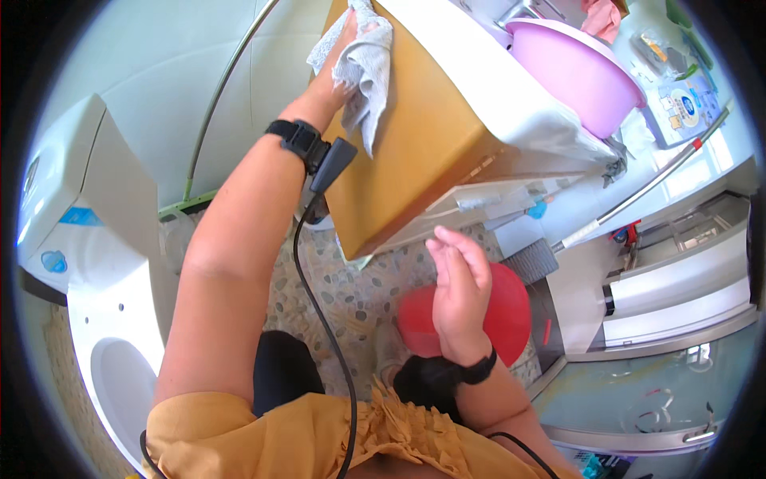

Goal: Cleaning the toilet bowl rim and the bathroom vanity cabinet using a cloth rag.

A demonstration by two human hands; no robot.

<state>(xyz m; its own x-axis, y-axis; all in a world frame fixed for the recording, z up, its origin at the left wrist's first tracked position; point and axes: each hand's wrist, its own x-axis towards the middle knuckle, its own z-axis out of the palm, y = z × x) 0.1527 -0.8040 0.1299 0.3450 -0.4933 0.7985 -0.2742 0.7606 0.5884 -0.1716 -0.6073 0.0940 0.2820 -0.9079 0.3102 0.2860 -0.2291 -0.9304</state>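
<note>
Wiping looks under way, extent unclear: left hand (341, 57) clutches grey cloth (369, 62) against brown panel (423, 120); right hand (463, 291) empty, open.

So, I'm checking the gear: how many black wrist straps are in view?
2: left wrist strap, just behind the left hand; right wrist strap, just behind the right hand.

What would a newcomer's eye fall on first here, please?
Probably the pink basin on the white top, at upper right. The red tub on the pebbled floor, partly behind the empty right hand, is equally bright. Near the top, a grey cloth partly covers the left hand by the brown panel.
</note>
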